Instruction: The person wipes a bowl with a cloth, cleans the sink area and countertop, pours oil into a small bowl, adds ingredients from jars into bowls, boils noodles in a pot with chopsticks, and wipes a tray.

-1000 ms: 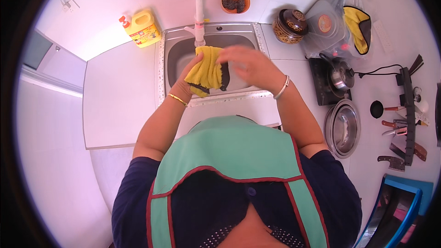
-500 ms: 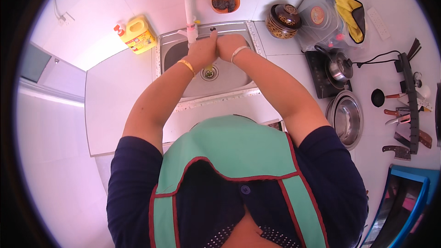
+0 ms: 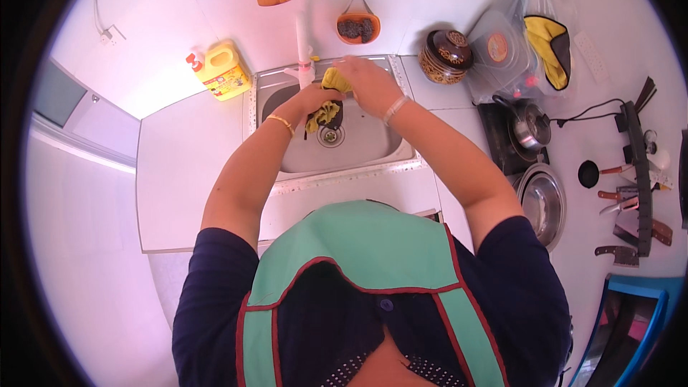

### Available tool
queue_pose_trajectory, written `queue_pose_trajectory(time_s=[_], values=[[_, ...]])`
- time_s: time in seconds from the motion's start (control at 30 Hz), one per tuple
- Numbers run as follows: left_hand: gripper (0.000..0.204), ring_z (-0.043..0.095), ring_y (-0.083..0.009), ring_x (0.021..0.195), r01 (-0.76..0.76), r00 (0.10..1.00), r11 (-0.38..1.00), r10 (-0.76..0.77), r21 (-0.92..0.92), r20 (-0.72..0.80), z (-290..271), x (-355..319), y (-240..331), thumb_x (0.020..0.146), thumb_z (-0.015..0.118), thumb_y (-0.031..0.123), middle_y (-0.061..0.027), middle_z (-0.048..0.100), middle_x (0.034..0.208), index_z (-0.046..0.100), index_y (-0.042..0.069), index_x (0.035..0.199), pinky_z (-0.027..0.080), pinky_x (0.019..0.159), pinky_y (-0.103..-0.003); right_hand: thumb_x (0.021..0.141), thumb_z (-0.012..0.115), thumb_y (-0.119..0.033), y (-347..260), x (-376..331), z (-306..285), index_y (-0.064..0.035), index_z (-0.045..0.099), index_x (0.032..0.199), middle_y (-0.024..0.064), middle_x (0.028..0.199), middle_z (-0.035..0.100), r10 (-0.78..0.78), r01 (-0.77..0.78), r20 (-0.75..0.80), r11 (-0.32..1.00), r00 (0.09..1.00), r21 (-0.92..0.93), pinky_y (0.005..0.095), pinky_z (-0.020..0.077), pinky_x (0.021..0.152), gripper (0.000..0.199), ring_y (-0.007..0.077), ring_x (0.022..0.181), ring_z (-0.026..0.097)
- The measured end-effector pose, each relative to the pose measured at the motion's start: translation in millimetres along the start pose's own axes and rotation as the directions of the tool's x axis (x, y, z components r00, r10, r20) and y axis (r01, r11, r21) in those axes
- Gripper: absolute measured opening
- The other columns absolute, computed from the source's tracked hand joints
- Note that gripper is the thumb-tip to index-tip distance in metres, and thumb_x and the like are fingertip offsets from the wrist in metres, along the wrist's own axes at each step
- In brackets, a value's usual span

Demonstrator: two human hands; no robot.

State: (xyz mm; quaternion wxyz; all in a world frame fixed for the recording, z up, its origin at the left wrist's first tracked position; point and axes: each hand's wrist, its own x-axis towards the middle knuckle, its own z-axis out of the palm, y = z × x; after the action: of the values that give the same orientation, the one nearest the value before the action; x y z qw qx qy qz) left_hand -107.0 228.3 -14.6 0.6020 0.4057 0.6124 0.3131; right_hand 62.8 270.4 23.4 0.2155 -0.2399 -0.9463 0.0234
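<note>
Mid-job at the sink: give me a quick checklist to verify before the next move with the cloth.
1. Both hands on the cloth: ok. Left hand and right hand grip the yellow cloth.
2. Cloth over the sink basin: ok.
3. Cloth near the faucet: ok.
4. Water running: cannot tell.
5. Drain uncovered: ok.
6. Detergent jug upright and apart from the hands: ok.
</note>
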Motion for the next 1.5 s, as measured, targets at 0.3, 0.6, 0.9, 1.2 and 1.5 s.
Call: queue_pose_trajectory(time_s=[0.3, 0.6, 0.9, 1.2, 1.5], values=[[0.023, 0.063, -0.0155, 0.076, 0.039, 0.803, 0.993, 0.034, -0.109, 0.596, 26, -44, 36, 0.071, 0.069, 0.011, -0.0075, 0.064, 0.085, 0.061, 0.001, 0.091, 0.052, 0.068, -0.026, 0.078, 0.056, -0.013, -3, -19, -59, -0.0142, 0.055, 0.108, 0.0050, 0.100, 0.057, -0.470, 0.478, 0.098, 0.873, 0.877, -0.095, 0.0368, 0.0508, 0.069, 0.030, 0.0237, 0.088, 0.060], [0.064, 0.061, -0.0340, 0.088, -0.291, 0.824, 0.280, 0.559, 0.915, 0.091, 48, 27, 42, 0.075, 0.061, 0.018, -0.0179, 0.064, 0.095, 0.034, 0.007, 0.133, 0.049, 0.073, -0.040, 0.082, 0.053, -0.019, 32, 0, -1, -0.0064, 0.067, 0.090, 0.0134, 0.091, 0.067, 0.426, -0.364, 0.321, 0.901, 0.846, -0.238, 0.0397, 0.0516, 0.072, 0.020, 0.0283, 0.086, 0.065], [0.056, 0.061, -0.0271, 0.077, -0.420, 0.563, -0.437, 0.562, 0.795, 0.606, 21, 27, 73, 0.073, 0.061, 0.015, -0.0071, 0.055, 0.085, 0.041, 0.015, 0.125, 0.049, 0.061, -0.037, 0.076, 0.064, -0.019, 36, -17, 47, -0.0047, 0.063, 0.084, 0.0122, 0.075, 0.064, 0.448, -0.425, 0.107, 0.707, 0.887, 0.565, 0.0342, 0.0468, 0.054, 0.017, 0.0232, 0.058, 0.060], [0.025, 0.057, -0.0260, 0.071, -0.504, 0.378, -0.384, 0.707, 0.774, 0.598, -4, 49, 92, 0.069, 0.060, 0.017, -0.0065, 0.053, 0.078, 0.051, 0.012, 0.092, 0.047, 0.057, -0.037, 0.085, 0.056, -0.016, -3, -4, 11, -0.0148, 0.045, 0.071, -0.0062, 0.053, 0.034, 0.076, -0.217, 0.618, -0.897, 0.782, 0.385, 0.0203, 0.0172, 0.036, 0.017, 0.0051, 0.037, 0.026], [0.020, 0.060, -0.0311, 0.072, -0.697, 0.292, 0.235, 0.956, 0.677, -0.031, 24, 96, 23, 0.071, 0.061, 0.011, -0.0090, 0.060, 0.080, 0.055, 0.011, 0.090, 0.046, 0.058, -0.036, 0.088, 0.050, -0.022, -1, 1, 50, -0.0119, 0.047, 0.080, -0.0066, 0.052, 0.032, -0.047, 0.012, 0.282, -0.979, 0.958, -0.202, 0.0205, 0.0177, 0.035, 0.013, 0.0051, 0.037, 0.024]])
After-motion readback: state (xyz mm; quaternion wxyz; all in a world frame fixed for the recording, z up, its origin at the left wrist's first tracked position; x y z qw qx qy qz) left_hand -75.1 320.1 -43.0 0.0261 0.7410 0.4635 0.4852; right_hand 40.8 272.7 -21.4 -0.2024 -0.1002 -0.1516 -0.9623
